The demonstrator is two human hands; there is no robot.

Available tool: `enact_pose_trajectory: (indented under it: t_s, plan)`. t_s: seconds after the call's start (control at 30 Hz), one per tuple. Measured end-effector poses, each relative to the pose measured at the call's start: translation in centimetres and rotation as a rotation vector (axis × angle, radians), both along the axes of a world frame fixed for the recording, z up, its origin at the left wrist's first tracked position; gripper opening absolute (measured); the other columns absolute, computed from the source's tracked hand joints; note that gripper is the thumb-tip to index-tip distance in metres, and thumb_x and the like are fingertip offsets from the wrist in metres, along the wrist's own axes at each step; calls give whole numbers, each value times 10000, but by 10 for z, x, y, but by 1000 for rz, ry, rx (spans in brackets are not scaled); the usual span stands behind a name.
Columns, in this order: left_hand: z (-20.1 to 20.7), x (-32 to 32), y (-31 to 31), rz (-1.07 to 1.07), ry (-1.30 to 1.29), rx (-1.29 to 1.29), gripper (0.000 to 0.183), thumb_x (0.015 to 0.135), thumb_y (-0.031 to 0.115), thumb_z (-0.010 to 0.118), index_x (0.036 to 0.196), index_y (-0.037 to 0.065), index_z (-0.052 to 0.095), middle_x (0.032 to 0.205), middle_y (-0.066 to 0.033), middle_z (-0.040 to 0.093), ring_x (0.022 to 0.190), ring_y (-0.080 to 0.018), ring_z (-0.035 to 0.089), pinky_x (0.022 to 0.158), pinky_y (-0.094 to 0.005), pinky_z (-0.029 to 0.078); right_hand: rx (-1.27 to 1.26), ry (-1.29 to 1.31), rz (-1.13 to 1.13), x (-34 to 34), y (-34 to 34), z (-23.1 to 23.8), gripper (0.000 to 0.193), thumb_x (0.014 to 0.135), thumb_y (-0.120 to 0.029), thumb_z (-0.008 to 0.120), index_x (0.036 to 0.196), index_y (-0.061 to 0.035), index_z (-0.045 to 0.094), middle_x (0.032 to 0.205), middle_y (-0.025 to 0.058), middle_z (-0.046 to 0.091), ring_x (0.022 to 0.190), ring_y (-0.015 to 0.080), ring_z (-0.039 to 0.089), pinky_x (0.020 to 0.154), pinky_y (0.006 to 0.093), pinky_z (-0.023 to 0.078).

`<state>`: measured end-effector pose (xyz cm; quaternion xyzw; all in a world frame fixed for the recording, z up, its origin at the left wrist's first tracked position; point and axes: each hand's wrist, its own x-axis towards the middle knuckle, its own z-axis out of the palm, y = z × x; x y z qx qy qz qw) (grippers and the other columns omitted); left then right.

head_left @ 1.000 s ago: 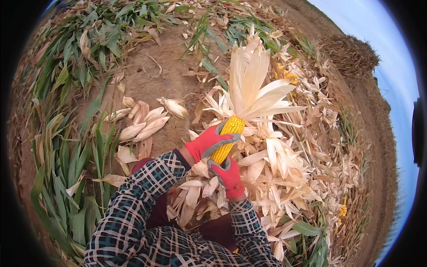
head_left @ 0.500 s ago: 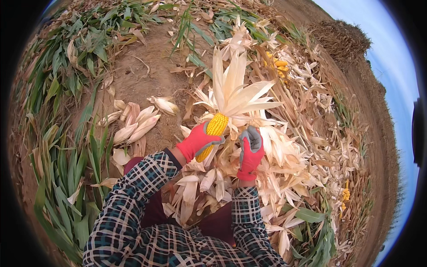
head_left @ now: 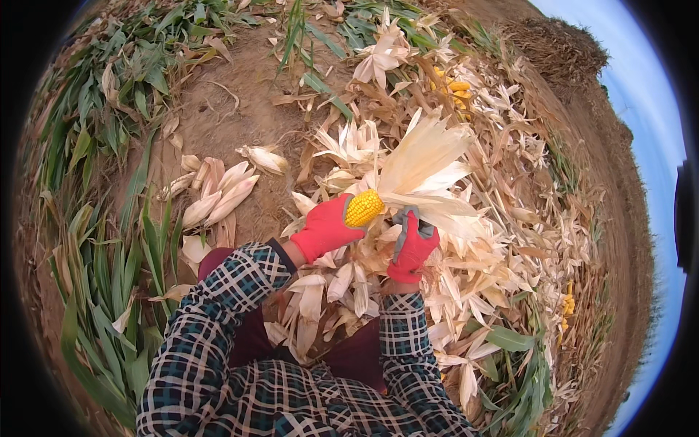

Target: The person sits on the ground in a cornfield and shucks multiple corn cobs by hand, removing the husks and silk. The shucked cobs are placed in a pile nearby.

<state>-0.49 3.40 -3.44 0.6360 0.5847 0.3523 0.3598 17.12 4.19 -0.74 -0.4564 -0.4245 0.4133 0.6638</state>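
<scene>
My left hand (head_left: 322,229), in a red and grey glove, is wrapped round a yellow corn cob (head_left: 365,208). Its bare kernels show above my fingers; the lower part is hidden in my palm. Pale dry husk (head_left: 429,162) fans out from the cob's far end, toward the upper right. My right hand (head_left: 414,247), gloved alike, is closed at the near edge of this husk beside the cob, its fingertips pressed together on the leaves.
Unhusked ears (head_left: 222,193) lie on bare soil (head_left: 226,124) to the left. Loose husks (head_left: 473,269) heap below and right of my hands. Yellow cobs (head_left: 457,89) lie at the far right. Green stalks (head_left: 109,291) border the left side.
The cob has tilted to the right in my left hand, and its spread husk now leans right and bunches together. My right hand has closed on the husk leaves.
</scene>
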Motion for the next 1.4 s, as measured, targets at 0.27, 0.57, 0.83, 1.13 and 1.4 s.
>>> enact_pose_trajectory:
  t_s: [0.27, 0.57, 0.83, 1.13, 1.4]
  plan:
    - [-16, 0, 5, -10, -324, 26, 633, 657, 414, 805, 1116, 46, 572, 1007, -190, 668, 958, -368, 642, 831, -429, 507, 499, -784, 39, -21, -18, 16, 553, 792, -33, 746, 1304, -37, 540, 1314, 142, 553, 1175, 311, 567, 1017, 397, 459]
    - [4, -4, -6, -8, 10, -35, 687, 662, 433, 802, 1209, 93, 563, 1056, -152, 677, 971, -326, 662, 837, -386, 523, 414, -727, -41, -22, -12, 7, 417, 801, -35, 730, 1196, 1, 603, 1230, 171, 562, 1164, 305, 555, 969, 399, 459]
    - [-8, 5, -6, -129, -154, -43, 668, 671, 448, 786, 1189, 85, 570, 1047, -158, 678, 978, -328, 660, 844, -388, 514, 643, -743, 94, -35, -19, 9, 397, 815, -9, 722, 1196, -4, 611, 1270, 173, 590, 1177, 329, 582, 988, 439, 482]
    - [1, 3, -18, -260, 73, -58, 688, 628, 500, 764, 1126, 68, 568, 998, -177, 679, 946, -358, 654, 805, -429, 515, 260, -313, 338, -19, -13, -1, 536, 1054, -416, 353, 838, -4, 621, 900, 115, 651, 827, 222, 606, 801, 342, 482]
    - [-13, 14, -34, -373, -261, -119, 655, 671, 430, 800, 1136, 28, 574, 1004, -147, 668, 919, -279, 650, 810, -376, 510, 118, 292, 407, -4, -17, 25, 613, 1066, -481, 238, 538, -174, 286, 472, -20, 266, 380, 104, 193, 385, 249, 183]
